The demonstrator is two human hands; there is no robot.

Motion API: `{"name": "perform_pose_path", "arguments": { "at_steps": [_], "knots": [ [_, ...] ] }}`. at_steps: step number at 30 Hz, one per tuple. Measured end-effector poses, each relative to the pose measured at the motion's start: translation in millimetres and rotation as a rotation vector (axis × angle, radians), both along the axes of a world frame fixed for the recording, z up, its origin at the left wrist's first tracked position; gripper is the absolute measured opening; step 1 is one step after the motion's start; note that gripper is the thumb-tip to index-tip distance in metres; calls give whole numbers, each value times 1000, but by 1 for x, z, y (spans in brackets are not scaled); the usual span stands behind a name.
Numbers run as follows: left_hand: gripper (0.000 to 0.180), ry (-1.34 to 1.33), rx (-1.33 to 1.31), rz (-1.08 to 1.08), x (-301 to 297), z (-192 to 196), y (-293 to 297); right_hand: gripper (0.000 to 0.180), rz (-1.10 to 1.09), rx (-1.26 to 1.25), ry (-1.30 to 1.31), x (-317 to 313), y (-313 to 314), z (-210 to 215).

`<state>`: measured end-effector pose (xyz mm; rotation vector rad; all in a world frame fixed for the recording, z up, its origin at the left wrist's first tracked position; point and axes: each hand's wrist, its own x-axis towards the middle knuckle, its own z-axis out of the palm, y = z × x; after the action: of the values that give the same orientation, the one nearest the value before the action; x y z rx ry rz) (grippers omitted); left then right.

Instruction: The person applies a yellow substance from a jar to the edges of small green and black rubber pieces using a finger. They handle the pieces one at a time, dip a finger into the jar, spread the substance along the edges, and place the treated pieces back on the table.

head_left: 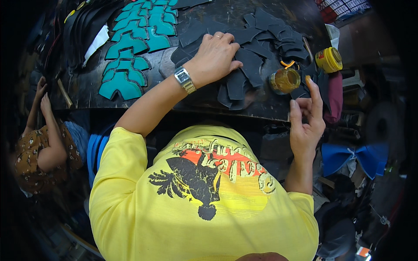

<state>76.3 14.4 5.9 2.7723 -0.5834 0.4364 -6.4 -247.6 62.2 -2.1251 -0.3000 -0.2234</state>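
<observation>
My left hand (pixel 216 58), with a silver watch at the wrist, rests on a pile of black cut pieces (pixel 247 65). Its thumb points out to the side and its fingers lie over the pieces. Over the table's front edge my right hand (pixel 308 115) is raised, index finger stretched up and thumb apart, holding nothing. Amber, glue-like paste coats that index fingertip. Just left of it stands a glass jar (pixel 285 81) of brown-amber paste. Overlapping rows of teal cut pieces with dark edges (pixel 124 85) lie left of my left hand.
A yellow tub (pixel 328 60) stands at the table's right end, near maroon cloth (pixel 334 98). Scissors with orange handles (pixel 287 64) lie behind the jar. Long black strips (pixel 80 39) and a wooden stick (pixel 65 93) are at the left, where another person's hands (pixel 43 98) show.
</observation>
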Motion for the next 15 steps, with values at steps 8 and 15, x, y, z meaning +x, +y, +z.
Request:
{"name": "perform_pose_path", "arguments": {
  "at_steps": [8,15],
  "knots": [
    [48,116,-33,9,7,-13,-8,70,101,34,149,47,39,-57],
    [43,28,-199,7,-1,-18,-5,70,121,246,154,54,48,-65]
  ]
}}
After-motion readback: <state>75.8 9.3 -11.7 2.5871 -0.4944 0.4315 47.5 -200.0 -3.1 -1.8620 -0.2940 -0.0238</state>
